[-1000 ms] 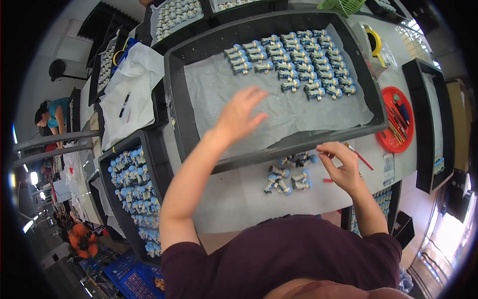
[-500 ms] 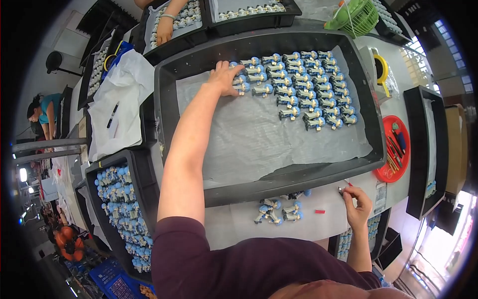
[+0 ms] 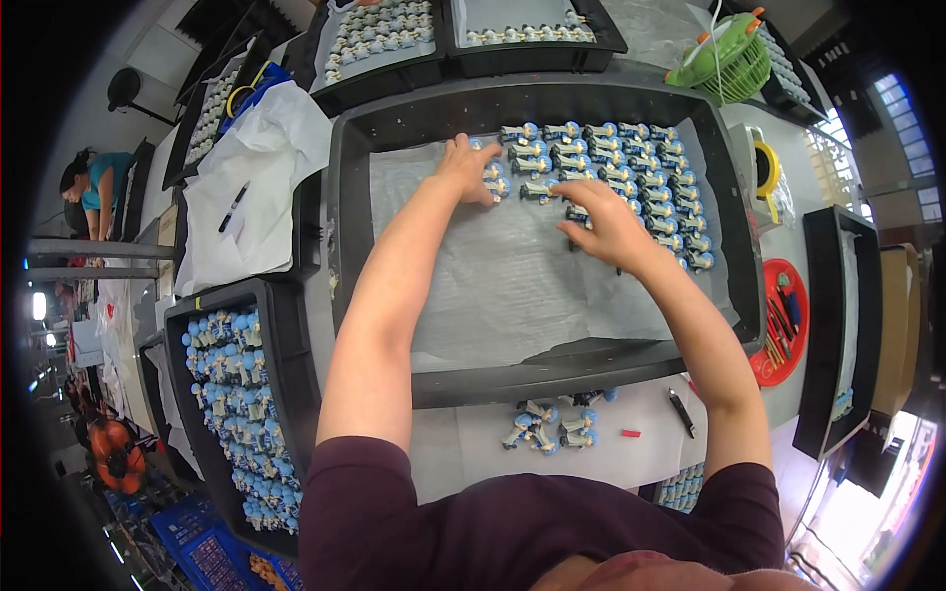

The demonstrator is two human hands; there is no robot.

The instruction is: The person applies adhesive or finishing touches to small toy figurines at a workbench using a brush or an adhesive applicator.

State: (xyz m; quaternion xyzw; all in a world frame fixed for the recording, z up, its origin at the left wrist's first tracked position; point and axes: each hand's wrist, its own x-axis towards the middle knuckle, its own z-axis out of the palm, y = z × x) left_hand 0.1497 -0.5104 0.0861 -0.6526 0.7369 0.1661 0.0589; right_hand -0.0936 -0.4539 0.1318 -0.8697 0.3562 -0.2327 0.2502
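Rows of small blue-headed figurines point(image 3: 618, 172) lie on the paper lining of a large black tray point(image 3: 552, 374). At the left end of these rows my left hand point(image 3: 463, 169) rests with thumb and fingers spread around a short column of figurines point(image 3: 495, 185), partly hidden by the hand. My right hand point(image 3: 606, 222) reaches over the rows from the right, thumb apart from the fingers. Its fingertips are at the head end of one figurine point(image 3: 537, 191); whether they touch it I cannot tell. A dark pen point(image 3: 681, 412) lies on the table before the tray.
Loose figurines point(image 3: 547, 428) and a red piece point(image 3: 631, 433) lie at the tray's near side. A full crate point(image 3: 281, 325) of figurines stands left. To the right are a red basket point(image 3: 803, 325) with tools and yellow tape point(image 3: 766, 167); a green fan point(image 3: 724, 64) stands behind.
My right hand has let go of the pen on the table and moved up over the tray. My left hand stays at the left figurines. Another person's hand has left the far tray.
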